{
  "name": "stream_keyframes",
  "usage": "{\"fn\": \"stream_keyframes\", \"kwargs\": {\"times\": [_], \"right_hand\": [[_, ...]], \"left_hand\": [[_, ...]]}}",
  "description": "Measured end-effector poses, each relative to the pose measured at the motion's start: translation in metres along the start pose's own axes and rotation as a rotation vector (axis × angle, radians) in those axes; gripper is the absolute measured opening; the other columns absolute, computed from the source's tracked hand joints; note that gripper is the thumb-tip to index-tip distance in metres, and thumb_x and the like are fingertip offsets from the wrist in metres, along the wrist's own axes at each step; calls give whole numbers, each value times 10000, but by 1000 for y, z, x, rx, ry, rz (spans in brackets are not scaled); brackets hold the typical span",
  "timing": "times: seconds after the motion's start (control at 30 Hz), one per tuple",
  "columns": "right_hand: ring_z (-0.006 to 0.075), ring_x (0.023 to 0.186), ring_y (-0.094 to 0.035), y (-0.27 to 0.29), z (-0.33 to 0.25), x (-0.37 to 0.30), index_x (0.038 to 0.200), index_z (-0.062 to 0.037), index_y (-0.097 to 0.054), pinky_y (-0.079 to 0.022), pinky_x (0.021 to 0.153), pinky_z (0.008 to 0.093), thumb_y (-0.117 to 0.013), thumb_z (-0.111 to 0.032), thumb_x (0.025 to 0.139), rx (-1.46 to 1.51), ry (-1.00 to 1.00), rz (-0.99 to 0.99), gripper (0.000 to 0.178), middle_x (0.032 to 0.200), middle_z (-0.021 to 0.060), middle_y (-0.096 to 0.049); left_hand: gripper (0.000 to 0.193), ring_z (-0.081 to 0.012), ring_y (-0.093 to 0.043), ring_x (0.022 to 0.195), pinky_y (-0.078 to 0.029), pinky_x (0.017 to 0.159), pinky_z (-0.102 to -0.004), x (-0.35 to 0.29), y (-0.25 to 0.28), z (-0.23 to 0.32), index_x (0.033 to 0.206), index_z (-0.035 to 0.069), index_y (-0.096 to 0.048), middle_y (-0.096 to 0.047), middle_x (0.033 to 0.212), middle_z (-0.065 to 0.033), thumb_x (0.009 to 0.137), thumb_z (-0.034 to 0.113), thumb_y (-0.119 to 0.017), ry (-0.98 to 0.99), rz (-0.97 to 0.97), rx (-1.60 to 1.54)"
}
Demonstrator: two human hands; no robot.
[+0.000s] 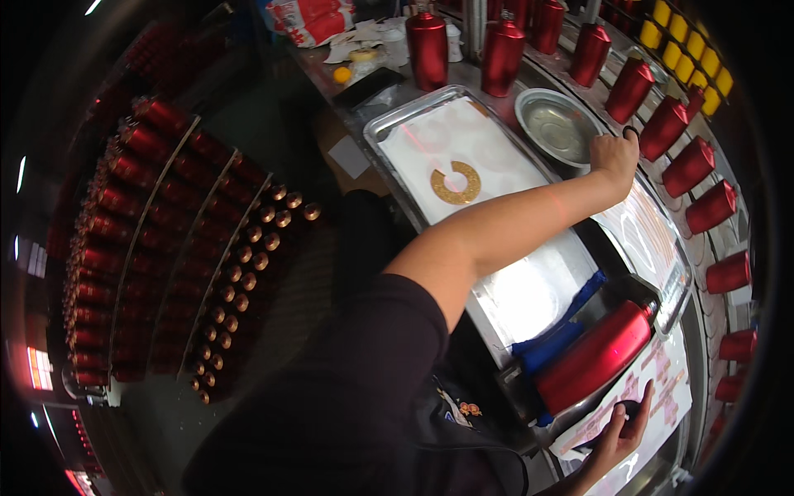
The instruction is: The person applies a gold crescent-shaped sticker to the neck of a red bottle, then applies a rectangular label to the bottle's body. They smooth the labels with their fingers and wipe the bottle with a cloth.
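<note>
My left arm reaches across a metal tray (389,124). My left hand (614,163) is closed beside a round metal bowl (561,124) of clear liquid; a small dark thing (631,131) shows at its fingers, its kind unclear. At the lower right, my right hand (620,434) has thumb and finger around a small black object (630,411), partly hidden, over a white sheet with pinkish printed shapes (662,388). Next to it a glossy red bottle (595,355) lies tilted on a dark holder with blue cloth (550,343). A gold ring-shaped decal (456,183) lies on white paper in the tray.
Red bottles (633,89) stand in a curved row along the far and right side. A rack of many red bottles (149,223) is at left. Yellow pieces (678,41) sit at the upper right. A dark flat object (370,88) and a red-white bag (310,18) lie at the back.
</note>
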State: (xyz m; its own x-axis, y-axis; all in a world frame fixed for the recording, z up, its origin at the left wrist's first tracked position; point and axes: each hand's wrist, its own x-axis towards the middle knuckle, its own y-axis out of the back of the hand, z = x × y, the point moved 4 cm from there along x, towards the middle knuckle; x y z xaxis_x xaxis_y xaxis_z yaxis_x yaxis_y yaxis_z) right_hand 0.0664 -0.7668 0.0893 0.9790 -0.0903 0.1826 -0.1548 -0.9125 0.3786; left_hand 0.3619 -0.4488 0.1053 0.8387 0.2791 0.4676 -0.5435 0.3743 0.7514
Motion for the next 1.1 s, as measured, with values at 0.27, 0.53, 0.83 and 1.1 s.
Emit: {"fn": "stream_keyframes", "kwargs": {"times": [0.27, 0.53, 0.83, 1.1], "right_hand": [[15, 652, -538, -5, -75, 109, 1495, -34, -460, -396, 583, 177, -573, -11, 846, 47, 132, -46, 659, 1108, 73, -663], [-4, 475, -453, 9, -82, 75, 932, -33, -631, -316, 419, 153, -723, -122, 883, 371, -135, -340, 137, 676, -42, -575], [-7, 520, -443, 20, -77, 20, 901, -13, -668, -315, 454, 159, -750, -167, 895, 211, -137, -316, 175, 728, -7, -648], [50, 690, -557, 11, -69, 95, 907, -9, -692, -442, 633, 204, -754, -192, 902, 120, 54, -386, 193, 772, -5, -645]], "left_hand": [[331, -446, -665, 1043, -550, 881, -463, -79, 90, 142, 1059, -36, -579, -682, 1013, -306, 755, 29, -690, -422, -500, -633], [246, -158, -713, 789, -564, 650, -259, -122, 164, 126, 948, -14, -456, -704, 841, -126, 895, 36, -692, -454, -610, -897], [438, -119, -667, 843, -527, 731, -236, -195, 149, 98, 1322, -17, -496, -696, 906, -65, 923, -2, -676, -89, -747, -1192], [309, -89, -637, 729, -465, 619, -219, -149, 122, 88, 1058, -9, -496, -707, 837, -65, 876, 71, -733, -56, -641, -1024]]}}
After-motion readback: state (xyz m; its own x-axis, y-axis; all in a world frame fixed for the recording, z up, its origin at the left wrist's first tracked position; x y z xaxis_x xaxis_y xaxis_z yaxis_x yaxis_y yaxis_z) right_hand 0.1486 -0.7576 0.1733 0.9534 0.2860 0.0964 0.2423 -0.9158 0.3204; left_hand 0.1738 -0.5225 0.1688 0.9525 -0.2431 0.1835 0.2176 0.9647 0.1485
